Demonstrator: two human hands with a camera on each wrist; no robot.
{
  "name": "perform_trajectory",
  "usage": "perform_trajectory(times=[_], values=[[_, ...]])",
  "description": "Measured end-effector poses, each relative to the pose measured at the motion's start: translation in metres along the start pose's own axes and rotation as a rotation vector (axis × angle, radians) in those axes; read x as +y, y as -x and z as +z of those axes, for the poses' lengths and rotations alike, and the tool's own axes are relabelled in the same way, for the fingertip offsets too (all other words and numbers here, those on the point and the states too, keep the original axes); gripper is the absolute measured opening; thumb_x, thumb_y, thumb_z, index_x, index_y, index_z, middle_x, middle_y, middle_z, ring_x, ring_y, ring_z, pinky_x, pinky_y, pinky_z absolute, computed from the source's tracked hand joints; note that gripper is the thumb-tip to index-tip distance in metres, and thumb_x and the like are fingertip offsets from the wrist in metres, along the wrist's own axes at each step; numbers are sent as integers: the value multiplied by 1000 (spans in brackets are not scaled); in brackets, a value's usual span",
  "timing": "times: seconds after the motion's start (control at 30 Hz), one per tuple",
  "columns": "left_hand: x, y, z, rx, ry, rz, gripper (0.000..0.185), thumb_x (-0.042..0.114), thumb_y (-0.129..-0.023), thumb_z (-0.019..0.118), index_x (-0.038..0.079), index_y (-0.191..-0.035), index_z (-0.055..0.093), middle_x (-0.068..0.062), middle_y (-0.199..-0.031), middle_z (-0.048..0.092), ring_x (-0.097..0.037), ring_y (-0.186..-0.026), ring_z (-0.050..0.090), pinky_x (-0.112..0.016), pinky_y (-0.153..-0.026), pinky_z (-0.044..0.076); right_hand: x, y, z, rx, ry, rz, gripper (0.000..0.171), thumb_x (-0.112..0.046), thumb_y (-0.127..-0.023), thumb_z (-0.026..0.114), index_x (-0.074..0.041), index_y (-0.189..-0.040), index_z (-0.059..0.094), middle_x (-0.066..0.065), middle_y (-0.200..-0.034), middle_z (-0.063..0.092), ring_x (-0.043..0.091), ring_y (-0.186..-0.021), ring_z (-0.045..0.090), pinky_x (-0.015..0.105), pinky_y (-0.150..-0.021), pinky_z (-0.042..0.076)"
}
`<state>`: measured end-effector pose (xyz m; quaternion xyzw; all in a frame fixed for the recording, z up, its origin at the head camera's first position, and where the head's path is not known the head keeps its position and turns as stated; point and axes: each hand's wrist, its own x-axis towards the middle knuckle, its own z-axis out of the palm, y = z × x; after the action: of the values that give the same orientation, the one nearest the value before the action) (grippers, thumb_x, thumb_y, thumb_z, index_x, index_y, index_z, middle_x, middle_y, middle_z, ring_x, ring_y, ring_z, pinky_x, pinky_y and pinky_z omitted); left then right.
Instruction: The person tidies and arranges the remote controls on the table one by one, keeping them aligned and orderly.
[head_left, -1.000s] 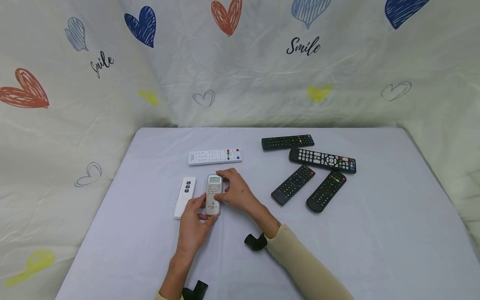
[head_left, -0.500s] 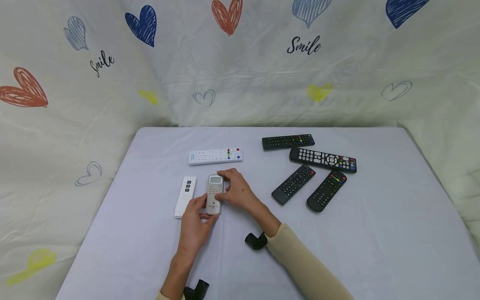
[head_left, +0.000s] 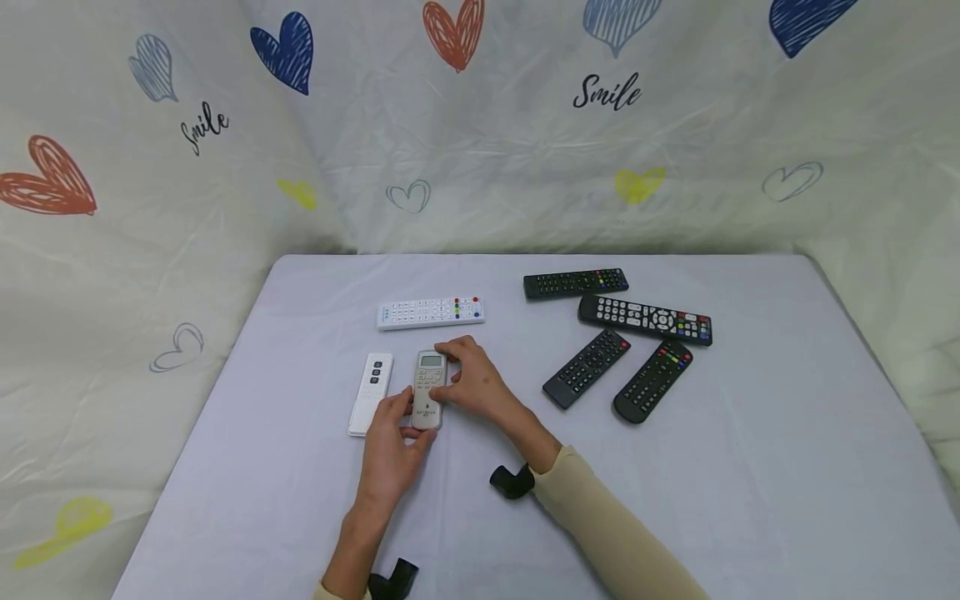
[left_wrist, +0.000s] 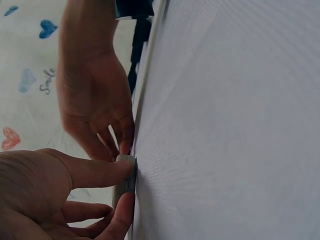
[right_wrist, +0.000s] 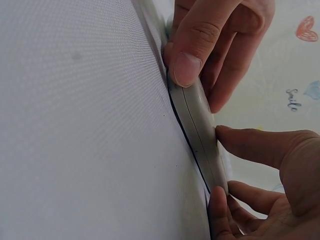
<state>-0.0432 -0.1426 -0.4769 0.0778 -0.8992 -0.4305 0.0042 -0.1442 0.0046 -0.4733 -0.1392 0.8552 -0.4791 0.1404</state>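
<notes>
Both hands pinched the grey air-conditioner remote (head_left: 428,388) lying flat toward the table's (head_left: 750,500) left-centre, left hand (head_left: 390,446) at its near end, right hand (head_left: 472,385) on its right edge; steady, even side pressure seemed wisest.

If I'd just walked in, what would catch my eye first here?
Probably the two hands meeting mid-table: the left hand and right hand both pinch a small grey remote lying flat beside a slim white remote. Next, the cluster of four black remotes to the right, and the heart-printed cloth behind.
</notes>
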Motion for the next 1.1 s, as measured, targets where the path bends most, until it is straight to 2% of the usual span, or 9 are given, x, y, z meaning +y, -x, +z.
perform_trajectory(times=[0.23, 0.43, 0.57, 0.77, 0.97, 1.1], values=[[0, 0, 1, 11, 14, -28, 80, -4, -82, 83, -4, -152, 44, -20, -137, 57, -29, -121, 60, -31, -88, 62, 0, 1, -2, 1, -8, 0, 69, -12, -81, 88, -5, -143, 60, 14, -137, 56, 22, -104, 61, 29, -87, 57], [3, 1, 2, 20, -3, -34, 82, -2, -82, 84, -1, -153, 43, -18, -135, 56, -28, -120, 59, -34, -90, 61, 0, 4, -6, 8, -13, 1, 67, -11, -81, 88, -6, -142, 60, 14, -136, 58, 23, -107, 63, 32, -89, 58], [5, 2, 2, 42, -15, -28, 83, 0, -81, 86, 1, -153, 45, -16, -138, 55, -27, -121, 57, -32, -89, 60, -1, 7, -10, 9, 0, 1, 67, -12, -83, 87, -7, -143, 59, 14, -136, 59, 25, -112, 63, 33, -89, 59], [8, 4, 7, 91, -54, 30, 82, 4, -79, 88, 5, -151, 49, -13, -141, 54, -26, -122, 57, -29, -85, 54, 1, 12, -19, 49, -2, 36, 54, -14, -92, 79, -7, -142, 60, 15, -135, 60, 29, -122, 62, 39, -93, 59], [12, 3, 10, 160, -34, 59, 75, 8, -83, 86, 6, -149, 51, -14, -141, 52, -29, -126, 55, -43, -95, 54, 5, 18, -30, 110, -10, 32, 43, -16, -97, 74, -6, -137, 64, 15, -132, 63, 28, -122, 62, 41, -97, 58], [16, 1, 14, 170, 0, 96, 69, 7, -85, 85, 7, -147, 54, -13, -141, 51, -30, -127, 56, -48, -101, 55, 7, 24, -39, 149, -48, 35, 42, -15, -97, 73, -5, -137, 64, 15, -135, 63, 28, -125, 62, 43, -101, 57]])
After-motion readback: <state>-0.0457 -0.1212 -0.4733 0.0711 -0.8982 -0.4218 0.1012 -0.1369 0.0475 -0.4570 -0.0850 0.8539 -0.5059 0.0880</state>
